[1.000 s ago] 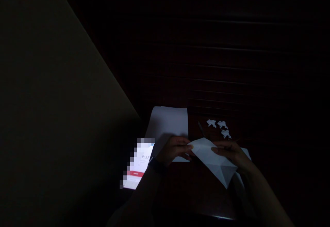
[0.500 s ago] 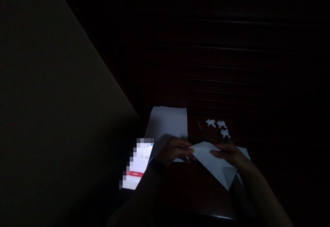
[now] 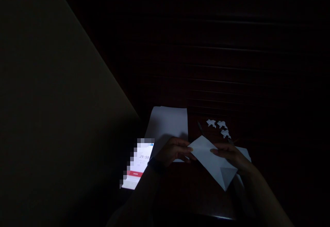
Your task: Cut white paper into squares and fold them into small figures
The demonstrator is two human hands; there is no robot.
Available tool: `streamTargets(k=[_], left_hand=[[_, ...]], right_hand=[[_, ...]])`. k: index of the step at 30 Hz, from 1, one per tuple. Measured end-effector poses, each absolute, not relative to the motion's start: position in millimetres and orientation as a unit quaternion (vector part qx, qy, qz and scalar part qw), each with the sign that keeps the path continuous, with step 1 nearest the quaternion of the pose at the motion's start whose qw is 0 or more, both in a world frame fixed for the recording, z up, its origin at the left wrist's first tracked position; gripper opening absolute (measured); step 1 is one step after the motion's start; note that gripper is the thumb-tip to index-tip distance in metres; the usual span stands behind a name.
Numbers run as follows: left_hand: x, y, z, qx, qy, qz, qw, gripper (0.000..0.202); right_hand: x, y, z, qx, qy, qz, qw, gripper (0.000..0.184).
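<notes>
A folded sheet of white paper [image 3: 210, 160] is held up between my two hands, above the dark table. My left hand [image 3: 177, 150] pinches its left corner, thumb on top and the other fingers behind. My right hand [image 3: 230, 154] grips the right side, with the thumb pressed on the face and the fingers mostly hidden behind the sheet. A shaded triangular flap shows near the lower right corner of the paper, and its far corner points away from me.
Left of the hands lies a stack of white paper [image 3: 168, 120], beside a lit phone screen [image 3: 139, 161]. Farther back are several small folded paper figures [image 3: 211, 123] and a dark pen-like thing [image 3: 200, 128]. More white paper [image 3: 244, 151] shows behind my right hand. A wall [image 3: 64, 99] rises at left.
The far corner of the paper has come into view as a sharp point; before, that edge looked blunt. Its lower tip has shifted slightly left. Both hands stay nearly in place, still holding it.
</notes>
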State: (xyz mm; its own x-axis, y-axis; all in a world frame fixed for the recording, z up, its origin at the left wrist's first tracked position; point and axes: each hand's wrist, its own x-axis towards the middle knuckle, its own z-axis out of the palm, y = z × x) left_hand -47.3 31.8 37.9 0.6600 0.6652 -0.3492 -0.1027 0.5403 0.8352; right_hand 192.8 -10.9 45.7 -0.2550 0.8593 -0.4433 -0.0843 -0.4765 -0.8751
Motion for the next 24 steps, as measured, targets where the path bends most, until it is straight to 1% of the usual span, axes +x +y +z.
streamTargets(k=[4,7,9,11,15,18,24], left_hand=[[-47,31,39,0.425,0.335,0.231,0.808,0.021],[-46,31,36,0.427,0.342,0.241,0.801,0.026],[-45,31,34,0.425,0.348,0.256,0.795,0.029],[-42,31,31,0.416,0.355,0.282,0.788,0.031],[-32,28,28,0.353,0.354,0.382,0.777,0.035],[-22,23,26,0.327,0.357,0.424,0.765,0.03],[-10,19,14,0.399,0.404,0.424,0.705,0.024]], right_hand=[[193,-10,44,-0.512,-0.395,0.687,0.331,0.037],[195,-9,45,-0.512,-0.404,0.679,0.337,0.039],[196,-8,45,-0.513,-0.426,0.664,0.339,0.037],[196,-7,43,-0.514,-0.448,0.645,0.345,0.032],[189,-6,36,-0.53,-0.478,0.583,0.388,0.028],[178,-6,28,-0.552,-0.493,0.536,0.406,0.029],[160,-10,28,-0.558,-0.527,0.49,0.414,0.023]])
